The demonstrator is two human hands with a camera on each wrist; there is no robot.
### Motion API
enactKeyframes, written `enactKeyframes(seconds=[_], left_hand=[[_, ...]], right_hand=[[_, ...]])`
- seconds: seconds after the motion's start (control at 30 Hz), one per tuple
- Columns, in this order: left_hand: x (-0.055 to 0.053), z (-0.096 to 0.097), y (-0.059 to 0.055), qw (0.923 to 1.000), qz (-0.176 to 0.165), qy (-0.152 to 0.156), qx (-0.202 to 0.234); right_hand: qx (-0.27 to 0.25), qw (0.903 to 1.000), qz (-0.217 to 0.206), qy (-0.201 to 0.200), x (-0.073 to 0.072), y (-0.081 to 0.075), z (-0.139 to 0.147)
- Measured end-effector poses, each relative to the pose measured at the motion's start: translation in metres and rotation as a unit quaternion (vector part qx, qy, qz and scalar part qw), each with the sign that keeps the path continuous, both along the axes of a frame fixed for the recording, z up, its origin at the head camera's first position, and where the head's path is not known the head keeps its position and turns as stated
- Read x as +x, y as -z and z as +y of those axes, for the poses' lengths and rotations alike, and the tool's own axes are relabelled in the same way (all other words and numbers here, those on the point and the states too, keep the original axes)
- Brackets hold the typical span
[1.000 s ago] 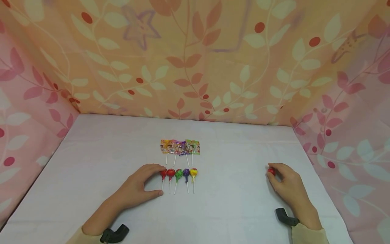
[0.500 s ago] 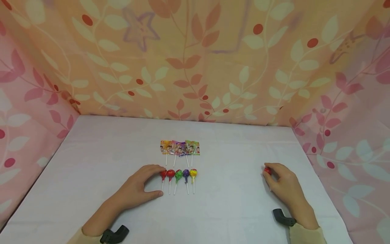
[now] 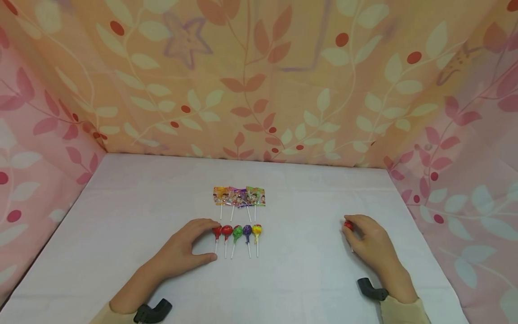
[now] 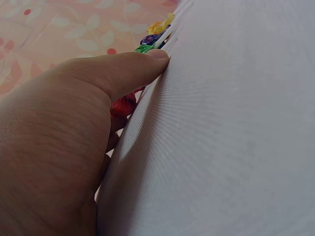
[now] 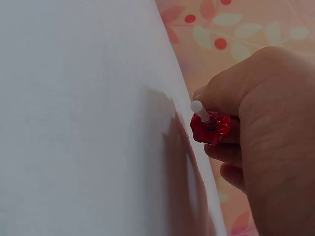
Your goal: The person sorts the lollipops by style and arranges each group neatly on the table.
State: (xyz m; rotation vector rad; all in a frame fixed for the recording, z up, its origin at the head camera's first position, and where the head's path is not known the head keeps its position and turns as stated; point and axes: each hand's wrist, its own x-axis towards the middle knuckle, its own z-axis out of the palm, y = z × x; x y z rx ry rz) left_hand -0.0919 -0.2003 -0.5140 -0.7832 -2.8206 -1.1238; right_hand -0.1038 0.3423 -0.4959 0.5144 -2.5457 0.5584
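Observation:
My right hand (image 3: 372,240) pinches a red-wrapped lollipop (image 5: 211,129) between thumb and fingers, at the right part of the table. Its white stick points toward the right wrist camera. My left hand (image 3: 184,247) rests beside a row of lollipops with thumb and fingers spread. Its fingertips are right at the head of the leftmost red lollipop (image 3: 217,231), and its thumb tip is by the end of that stick. Rightward in the row lie a second red lollipop (image 3: 227,230), a green one (image 3: 237,231), a purple one (image 3: 247,231) and a yellow one (image 3: 256,229).
Behind the row, several flat-packed lollipops (image 3: 238,196) in printed wrappers overlap, sticks toward me. All lie on a white-covered table (image 3: 303,270). Floral cloth (image 3: 251,112) hangs along the back and both sides. Each wrist wears a black device (image 3: 154,310).
My right hand has moved left along the table with the red lollipop in its fingers. The left hand and the row of lollipops have stayed in place.

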Motion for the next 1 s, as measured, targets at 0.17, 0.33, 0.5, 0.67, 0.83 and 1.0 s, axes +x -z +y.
enactKeyframes(seconds=[0.17, 0.33, 0.5, 0.67, 0.83, 1.0], left_hand=[[0.000, 0.001, 0.000, 0.9999, -0.010, 0.001, -0.001], [0.002, 0.002, -0.002, 1.0000, -0.010, 0.000, -0.001], [0.002, 0.001, -0.001, 1.0000, -0.002, -0.002, 0.000], [0.001, 0.000, 0.000, 1.0000, -0.004, -0.001, 0.000], [0.000, 0.000, 0.000, 1.0000, -0.008, -0.001, -0.003], [0.000, 0.000, -0.001, 0.9999, -0.015, -0.002, -0.008]], right_hand=[[0.009, 0.9998, 0.014, -0.007, 0.001, -0.002, -0.005], [0.009, 0.9994, 0.023, -0.023, 0.000, -0.002, -0.009], [0.008, 0.9983, 0.035, -0.046, -0.003, -0.003, -0.014], [0.017, 0.9964, 0.055, -0.061, -0.007, -0.003, -0.020], [0.018, 0.9953, 0.062, -0.071, -0.009, -0.002, -0.024], [0.013, 0.9951, 0.058, -0.079, -0.010, -0.003, -0.030]])
